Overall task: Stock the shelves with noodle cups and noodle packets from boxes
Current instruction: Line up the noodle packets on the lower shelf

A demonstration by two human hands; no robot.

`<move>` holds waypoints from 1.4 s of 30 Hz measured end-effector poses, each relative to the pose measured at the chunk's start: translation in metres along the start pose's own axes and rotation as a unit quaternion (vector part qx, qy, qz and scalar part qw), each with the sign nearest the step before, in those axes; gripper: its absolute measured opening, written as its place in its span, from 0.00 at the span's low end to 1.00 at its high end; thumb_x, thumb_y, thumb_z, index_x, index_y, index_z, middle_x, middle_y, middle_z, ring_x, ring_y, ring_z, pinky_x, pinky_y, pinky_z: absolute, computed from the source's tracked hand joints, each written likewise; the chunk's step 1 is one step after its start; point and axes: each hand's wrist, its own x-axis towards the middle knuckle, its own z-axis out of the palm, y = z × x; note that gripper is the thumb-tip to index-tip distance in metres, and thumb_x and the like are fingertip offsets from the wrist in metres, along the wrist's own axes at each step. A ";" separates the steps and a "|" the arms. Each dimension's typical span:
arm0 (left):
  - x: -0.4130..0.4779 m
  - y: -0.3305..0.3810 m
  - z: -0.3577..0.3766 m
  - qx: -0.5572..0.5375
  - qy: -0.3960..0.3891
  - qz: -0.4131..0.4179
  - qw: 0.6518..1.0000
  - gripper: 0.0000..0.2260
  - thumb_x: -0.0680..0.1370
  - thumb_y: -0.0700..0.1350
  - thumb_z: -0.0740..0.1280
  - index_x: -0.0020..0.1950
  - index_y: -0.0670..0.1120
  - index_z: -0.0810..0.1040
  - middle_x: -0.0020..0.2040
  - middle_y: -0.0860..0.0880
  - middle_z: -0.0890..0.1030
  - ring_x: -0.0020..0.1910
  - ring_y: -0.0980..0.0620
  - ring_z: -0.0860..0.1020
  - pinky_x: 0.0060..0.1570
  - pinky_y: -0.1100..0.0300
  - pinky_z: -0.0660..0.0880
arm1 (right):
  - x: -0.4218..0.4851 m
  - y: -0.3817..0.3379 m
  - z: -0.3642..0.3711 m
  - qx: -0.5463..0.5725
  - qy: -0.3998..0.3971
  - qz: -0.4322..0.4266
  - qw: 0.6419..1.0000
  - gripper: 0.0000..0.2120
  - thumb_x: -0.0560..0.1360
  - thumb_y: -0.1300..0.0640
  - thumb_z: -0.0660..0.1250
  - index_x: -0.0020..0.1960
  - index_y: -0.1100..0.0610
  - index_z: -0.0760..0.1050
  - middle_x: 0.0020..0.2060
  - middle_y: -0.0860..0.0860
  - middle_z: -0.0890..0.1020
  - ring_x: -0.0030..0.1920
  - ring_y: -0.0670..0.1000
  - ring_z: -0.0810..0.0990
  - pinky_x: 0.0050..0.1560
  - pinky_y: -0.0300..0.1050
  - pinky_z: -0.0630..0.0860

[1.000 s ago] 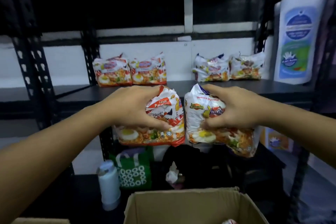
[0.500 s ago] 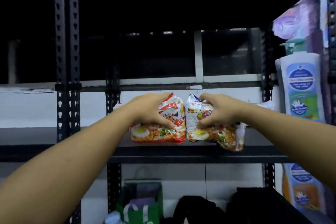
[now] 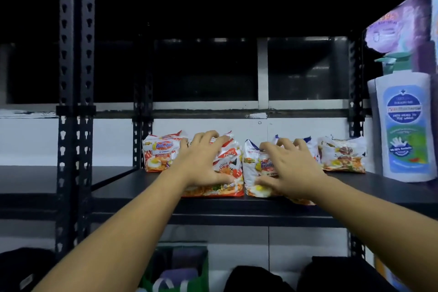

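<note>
Two noodle packets standing upright at the shelf [image 3: 132,187] front
The left hand [image 3: 201,161] is pressing splayed fingers on the red packet [image 3: 231,163], the right hand [image 3: 289,168] likewise on the white packet [image 3: 252,168] (more packets [image 3: 341,155] are standing behind).

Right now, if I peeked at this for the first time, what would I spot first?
Two hands in the middle: the left hand rests on a red noodle packet and the right hand on a white noodle packet, side by side at the front of the black shelf. After that, the big white soap bottle standing at the far right.
</note>
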 end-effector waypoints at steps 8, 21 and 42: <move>-0.036 0.030 0.033 -0.027 0.060 -0.136 0.989 0.48 0.66 0.81 0.61 0.79 0.69 0.44 0.82 0.49 0.52 0.80 0.42 0.49 0.70 0.28 0.47 | -0.017 -0.040 0.016 0.049 -0.067 0.178 0.980 0.41 0.74 0.24 0.56 0.77 0.30 0.34 0.81 0.50 0.38 0.79 0.68 0.35 0.65 0.82 0.56; -0.010 -0.046 0.049 -0.051 -0.030 -0.203 0.977 0.52 0.67 0.74 0.72 0.80 0.67 0.41 0.84 0.48 0.49 0.83 0.43 0.45 0.74 0.26 0.43 | 0.045 -0.072 0.053 0.111 -0.058 0.145 0.981 0.42 0.73 0.29 0.65 0.76 0.28 0.41 0.79 0.47 0.50 0.79 0.63 0.42 0.65 0.80 0.63; 0.028 -0.142 0.078 -0.051 -0.121 -0.264 0.956 0.59 0.68 0.58 0.81 0.81 0.66 0.37 0.83 0.46 0.45 0.82 0.35 0.43 0.69 0.23 0.61 | 0.089 -0.084 0.088 0.125 -0.077 0.155 0.977 0.43 0.72 0.26 0.64 0.74 0.25 0.36 0.80 0.43 0.44 0.80 0.60 0.36 0.66 0.79 0.61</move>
